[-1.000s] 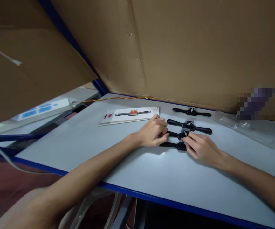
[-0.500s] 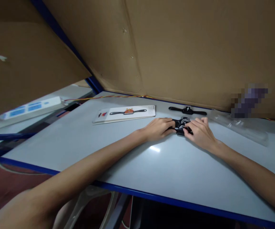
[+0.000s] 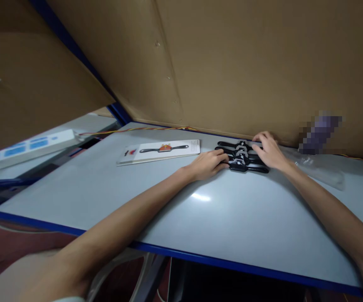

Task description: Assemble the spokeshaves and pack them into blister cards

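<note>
Three black spokeshaves lie close together in a stack of rows on the grey table, each with a handle at either side. The front spokeshave is nearest me; the middle spokeshave lies just behind it. Behind both is the back spokeshave. My left hand is closed round the left handle of the front one, its fingers hiding that end. My right hand is at the right end of the back one, thumb and fingers apart; it covers that handle's tip, so contact cannot be told.
Printed cards showing a spokeshave lie to the left. A clear plastic package is at the right, with a pixelated purple patch near it. Cardboard walls the back edge, where thin wires run. A power strip sits far left.
My right hand has let go of the front spokeshaves and moved back and right to the back one. The two front spokeshaves now lie lined up closer to it; my left hand stays on the handle.
</note>
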`<state>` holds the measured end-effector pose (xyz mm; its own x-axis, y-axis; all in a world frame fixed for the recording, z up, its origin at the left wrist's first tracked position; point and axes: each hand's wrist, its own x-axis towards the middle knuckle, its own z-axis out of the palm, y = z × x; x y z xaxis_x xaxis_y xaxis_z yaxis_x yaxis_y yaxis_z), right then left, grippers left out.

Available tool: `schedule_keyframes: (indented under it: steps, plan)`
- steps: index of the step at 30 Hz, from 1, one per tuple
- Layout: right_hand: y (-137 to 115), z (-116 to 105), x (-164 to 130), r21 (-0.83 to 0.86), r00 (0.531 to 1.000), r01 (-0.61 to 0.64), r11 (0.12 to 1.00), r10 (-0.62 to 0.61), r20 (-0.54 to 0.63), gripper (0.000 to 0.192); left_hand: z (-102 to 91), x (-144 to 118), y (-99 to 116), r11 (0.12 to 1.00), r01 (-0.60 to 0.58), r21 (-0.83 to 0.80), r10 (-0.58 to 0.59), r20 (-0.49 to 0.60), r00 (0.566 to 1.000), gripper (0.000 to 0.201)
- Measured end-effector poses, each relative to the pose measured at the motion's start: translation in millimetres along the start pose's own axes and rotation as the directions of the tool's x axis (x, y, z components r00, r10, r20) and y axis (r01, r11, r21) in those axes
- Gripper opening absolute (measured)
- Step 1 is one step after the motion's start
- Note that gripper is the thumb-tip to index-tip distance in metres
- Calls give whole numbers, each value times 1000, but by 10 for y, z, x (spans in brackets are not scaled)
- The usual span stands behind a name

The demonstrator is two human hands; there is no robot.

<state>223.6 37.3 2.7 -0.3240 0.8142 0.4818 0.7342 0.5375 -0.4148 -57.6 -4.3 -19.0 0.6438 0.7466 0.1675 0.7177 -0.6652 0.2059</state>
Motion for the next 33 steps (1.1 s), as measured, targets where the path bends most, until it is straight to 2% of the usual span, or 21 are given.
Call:
schedule_keyframes:
  steps: [2, 4, 7, 9, 13, 15, 18, 25, 33]
  plan:
    - [34, -4, 97, 46, 999, -21, 999, 20, 26, 9, -22, -32, 25, 1000, -8, -4, 8, -5, 1000, 32]
    - [9, 5, 90, 96, 997, 7, 995, -14, 70, 11, -37, -53, 67, 1000, -10, -3, 10, -27, 1000, 31]
    - [-122, 19, -97, 52, 985, 93, 994, -100, 143, 18, -20, -50, 162, 999, -14, -42, 10, -90, 996, 33]
    - [-231, 29, -267, -13, 978, 120, 993, -116, 172, 17, 19, -22, 225, 996, -32, -88, 22, -106, 994, 37]
    - [-381, 71, -494, -84, 972, 78, 993, -57, 226, 22, 97, 45, 260, 993, -40, -113, 32, -71, 997, 38]
    - [-404, 100, -530, -102, 964, 98, 990, -69, 256, 22, 110, 54, 231, 991, -42, -124, 33, -75, 997, 35]
    - [-404, 129, -536, -93, 955, 131, 987, -100, 280, 13, 96, 43, 192, 990, -59, -131, 48, -79, 996, 35]
    - [-456, 104, -542, -126, 932, 78, 989, -28, 362, 16, 39, 84, 282, 996, -87, 31, 86, 44, 995, 39]
    - [-566, 40, -548, -218, 886, 95, 971, 17, 463, 22, 25, 92, 249, 987, -159, -20, 160, 24, 987, 36]
